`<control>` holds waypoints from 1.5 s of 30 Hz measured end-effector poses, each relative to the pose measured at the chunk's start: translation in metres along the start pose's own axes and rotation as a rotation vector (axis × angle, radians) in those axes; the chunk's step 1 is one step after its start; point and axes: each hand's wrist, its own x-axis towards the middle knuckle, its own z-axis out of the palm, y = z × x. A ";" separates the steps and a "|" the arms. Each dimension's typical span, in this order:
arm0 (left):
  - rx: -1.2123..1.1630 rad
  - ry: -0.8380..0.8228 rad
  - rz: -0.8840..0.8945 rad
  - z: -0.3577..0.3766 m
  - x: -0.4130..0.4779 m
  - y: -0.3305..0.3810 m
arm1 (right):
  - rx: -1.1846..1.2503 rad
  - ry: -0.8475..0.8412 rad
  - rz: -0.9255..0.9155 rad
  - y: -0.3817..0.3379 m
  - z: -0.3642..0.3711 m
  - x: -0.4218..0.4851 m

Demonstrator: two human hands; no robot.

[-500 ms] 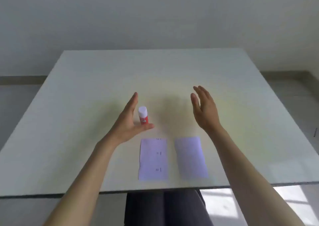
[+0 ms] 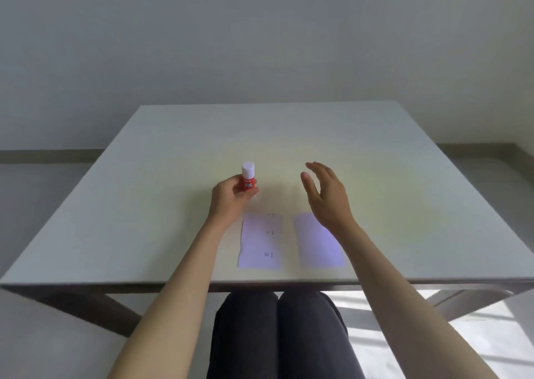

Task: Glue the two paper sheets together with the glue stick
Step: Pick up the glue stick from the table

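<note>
Upright, a red, white-capped cylindrical glue stick (image 2: pixel 248 177) is gripped by the left hand (image 2: pixel 229 198); the right hand (image 2: pixel 328 195), at three o'clock, is spread empty over two flat paper sheets (image 2: pixel 260 241) on a smooth pale table (image 2: pixel 144 205).

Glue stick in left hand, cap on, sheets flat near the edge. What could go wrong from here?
1. The white cap is on the red glue stick, and the left hand has a grip only on its lower body; the open right hand must pull the cap, and the stick may slip.
2. The two pale lilac paper sheets, left and right, lie loose; rubbing glue could drag or crease an unheld sheet.
3. Both sit close to the white table's near edge and might slide off.
</note>
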 end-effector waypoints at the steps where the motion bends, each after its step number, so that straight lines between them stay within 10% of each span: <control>1: 0.007 0.021 0.030 0.000 -0.002 0.003 | 0.010 0.004 -0.013 -0.004 0.002 -0.001; 11: 0.308 0.058 0.565 -0.018 -0.031 0.048 | 0.454 -0.245 0.288 -0.059 -0.022 0.004; 28: 0.398 0.058 0.586 -0.026 -0.044 0.046 | 0.409 -0.420 0.066 -0.052 -0.034 -0.009; 40: 0.407 -0.006 0.500 -0.031 -0.042 0.036 | 0.462 -0.222 -0.015 -0.051 -0.022 -0.012; 45: 0.303 0.012 0.366 -0.038 -0.042 0.028 | 0.342 0.102 0.148 -0.022 -0.041 0.021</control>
